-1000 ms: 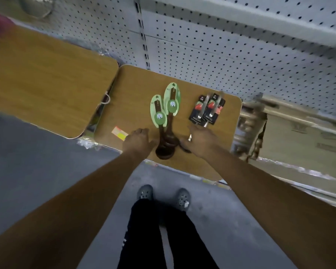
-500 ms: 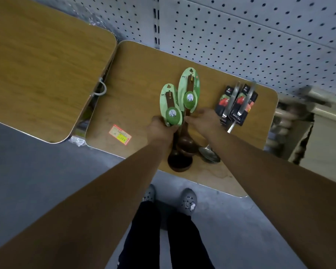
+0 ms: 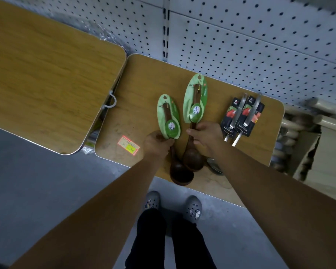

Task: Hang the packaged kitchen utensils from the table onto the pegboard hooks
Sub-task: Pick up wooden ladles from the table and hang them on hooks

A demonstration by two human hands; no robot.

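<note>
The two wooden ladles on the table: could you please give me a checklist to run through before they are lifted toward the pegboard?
1. Left hand grips the left ladle by its handle: ok.
2. Right hand grips the right ladle by its handle: ok.
3. Both cards' hang holes unblocked: ok.
4. The ladle bowls clear of each other: cannot tell; they overlap in view.
5. Free hook on the pegboard: cannot tell; none in view.

This is a shop aisle: a white pegboard wall (image 3: 260, 45) with slotted uprights backs a folding table (image 3: 144, 88) bearing a price sticker (image 3: 128, 146) (pink and yellow, with printed figures), while wooden ladles (image 3: 195, 98) and metal utensils (image 3: 244, 113) lie on retail hang cards.
</note>
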